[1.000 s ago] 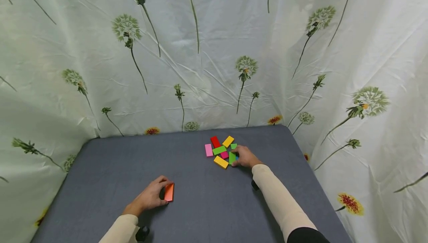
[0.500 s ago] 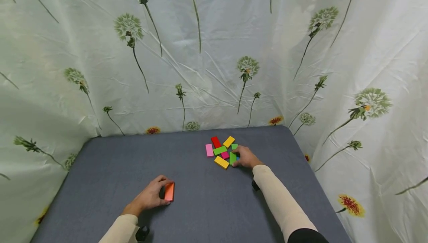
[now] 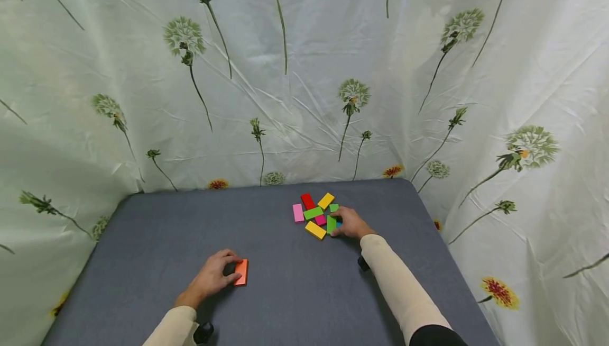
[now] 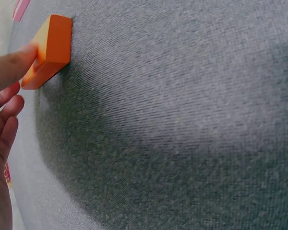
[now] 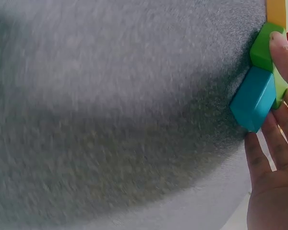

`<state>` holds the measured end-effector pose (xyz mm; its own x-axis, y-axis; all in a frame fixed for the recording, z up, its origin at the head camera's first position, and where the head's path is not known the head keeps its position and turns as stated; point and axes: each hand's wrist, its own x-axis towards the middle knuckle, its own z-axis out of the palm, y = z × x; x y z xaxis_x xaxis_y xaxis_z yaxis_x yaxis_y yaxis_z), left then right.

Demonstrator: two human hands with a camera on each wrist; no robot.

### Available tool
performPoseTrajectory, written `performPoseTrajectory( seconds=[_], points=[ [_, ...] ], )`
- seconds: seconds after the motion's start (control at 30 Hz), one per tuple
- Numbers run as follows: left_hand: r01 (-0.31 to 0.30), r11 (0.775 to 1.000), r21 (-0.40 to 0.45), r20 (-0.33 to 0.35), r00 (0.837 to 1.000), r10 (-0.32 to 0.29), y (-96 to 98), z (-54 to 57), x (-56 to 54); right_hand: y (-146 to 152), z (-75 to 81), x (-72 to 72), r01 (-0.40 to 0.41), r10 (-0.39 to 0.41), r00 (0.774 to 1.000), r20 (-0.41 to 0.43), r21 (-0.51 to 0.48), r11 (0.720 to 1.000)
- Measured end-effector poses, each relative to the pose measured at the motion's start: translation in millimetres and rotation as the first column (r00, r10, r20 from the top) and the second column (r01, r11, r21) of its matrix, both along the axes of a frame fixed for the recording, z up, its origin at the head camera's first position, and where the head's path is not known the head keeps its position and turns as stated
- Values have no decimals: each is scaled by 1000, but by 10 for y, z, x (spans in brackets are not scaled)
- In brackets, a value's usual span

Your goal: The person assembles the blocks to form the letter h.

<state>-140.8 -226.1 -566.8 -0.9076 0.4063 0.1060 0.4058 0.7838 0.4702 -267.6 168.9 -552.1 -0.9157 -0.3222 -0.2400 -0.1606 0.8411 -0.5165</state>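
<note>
Now the orange block [image 3: 242, 272] lies on the desk [image 3: 190, 229], closer to its left edge than its right. The left hand [image 3: 212, 275] touches it; the thumb has shifted from its near end farther along it. Toward the far right corner, the right hand [image 3: 351, 224] stays, thumb on the green block [image 5: 269, 46], beside the blue block [image 5: 253, 100]. The gaps look narrow; whether either hand pinches, I cannot tell.

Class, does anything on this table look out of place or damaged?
No damage shows. The one thing that stands out is the orange block: it lies at the left hand, apart from the jumbled cluster of coloured blocks near the grey table's far edge.
</note>
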Motion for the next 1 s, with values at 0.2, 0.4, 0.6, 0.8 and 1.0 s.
performPoseTrajectory(
  seconds=[0.2,0.4,0.6,0.8,1.0],
  points=[
    [-5,999,34,-2,1000,5,-5,-17,19,28,-49,14,4,-4,1000,-12,-51,999],
    [-4,997,75,-35,999,7,-20,-52,32,65,-97,41,40,-38,999,25,-107,993],
    [-28,998,60,40,999,26,-26,-52,28,93,-79,75,25,-22,1000,22,-129,991],
    [-29,999,44,38,999,28,-20,-52,30,81,-103,45,52,-46,998,42,-150,987],
    [-27,998,49,-7,1000,27,-13,-79,6,48,-104,45,83,-83,997,9,-121,989]
  ],
)
